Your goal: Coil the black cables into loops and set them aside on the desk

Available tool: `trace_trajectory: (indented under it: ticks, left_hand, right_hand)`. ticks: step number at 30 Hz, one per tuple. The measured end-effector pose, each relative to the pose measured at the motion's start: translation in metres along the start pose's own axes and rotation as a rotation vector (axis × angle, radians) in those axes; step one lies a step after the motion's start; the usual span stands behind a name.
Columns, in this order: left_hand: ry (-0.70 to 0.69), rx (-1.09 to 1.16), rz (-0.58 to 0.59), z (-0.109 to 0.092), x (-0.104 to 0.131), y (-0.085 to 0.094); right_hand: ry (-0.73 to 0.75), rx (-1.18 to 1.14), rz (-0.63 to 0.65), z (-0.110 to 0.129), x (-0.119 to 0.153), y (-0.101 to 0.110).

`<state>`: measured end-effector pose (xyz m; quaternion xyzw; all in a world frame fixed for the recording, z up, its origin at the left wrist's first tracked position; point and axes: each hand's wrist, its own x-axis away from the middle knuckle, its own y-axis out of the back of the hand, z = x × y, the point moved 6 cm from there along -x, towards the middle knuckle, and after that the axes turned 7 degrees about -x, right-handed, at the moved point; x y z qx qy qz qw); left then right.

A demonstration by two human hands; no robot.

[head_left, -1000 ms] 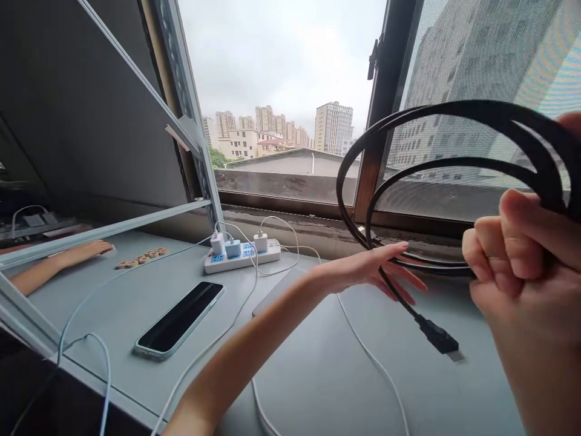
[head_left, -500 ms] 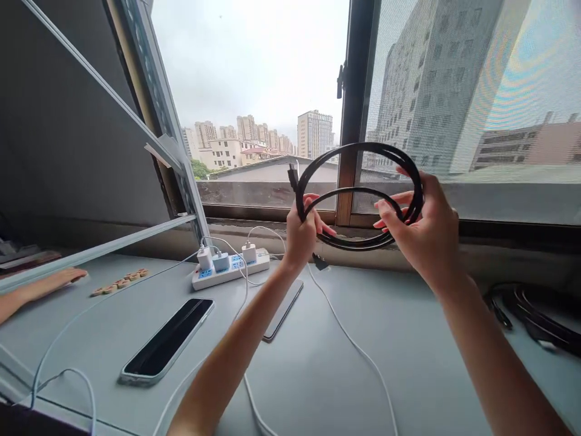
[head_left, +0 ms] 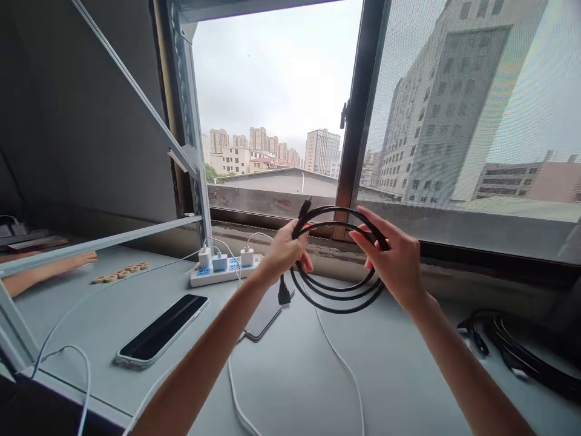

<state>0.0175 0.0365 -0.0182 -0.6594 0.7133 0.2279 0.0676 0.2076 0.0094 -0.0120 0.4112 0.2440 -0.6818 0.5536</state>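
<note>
A black cable [head_left: 344, 311] hangs in several loose loops between my two hands, above the table. My left hand [head_left: 287, 248] is closed around the left side of the coil. One small black plug [head_left: 304, 207] sticks up over that hand, and a wider black connector [head_left: 284, 293] dangles below it. On the right side of the coil, my right hand [head_left: 394, 257] pinches the loops between thumb and fingers.
A white power strip [head_left: 226, 270] with chargers stands by the window wall. Phones lie on the table, one dark-screened phone [head_left: 163, 330] at left. More coiled black cable [head_left: 521, 345] lies far right. Beyond the metal frame [head_left: 100, 240] rests another person's hand [head_left: 72, 264].
The coil and both hands are lower in the view, and the loops now hang below the hands. The right hand has moved left, closer to the left hand. The view has tilted up.
</note>
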Motion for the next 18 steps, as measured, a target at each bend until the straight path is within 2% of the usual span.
trace_trajectory:
  ticks: [2, 4, 7, 10, 12, 14, 18]
  left_hand:
    - [0.192, 0.04, 0.076, 0.034, 0.002, -0.012]
    - [0.299, 0.063, 0.131, 0.067, 0.008, -0.023]
    - [0.433, 0.106, 0.209, 0.112, 0.024, -0.038]
    - [0.519, 0.15, 0.276, 0.142, 0.041, -0.049]
    - [0.554, 0.18, 0.3, 0.152, 0.048, -0.052]
    - [0.573, 0.213, 0.308, 0.153, 0.051, -0.051]
    - [0.548, 0.26, 0.289, 0.135, 0.05, -0.038]
  right_hand:
    - [-0.227, -0.09, 0.154, -0.037, 0.015, -0.011]
    - [-0.511, -0.193, 0.227, -0.076, 0.042, -0.02]
    - [-0.674, -0.228, 0.257, -0.113, 0.083, -0.028]
    - [-0.767, -0.283, 0.271, -0.136, 0.115, -0.037]
    - [-0.801, -0.329, 0.264, -0.143, 0.129, -0.042]
    - [-0.821, -0.377, 0.249, -0.146, 0.138, -0.047]
    - [-0.836, -0.469, 0.207, -0.134, 0.145, -0.053]
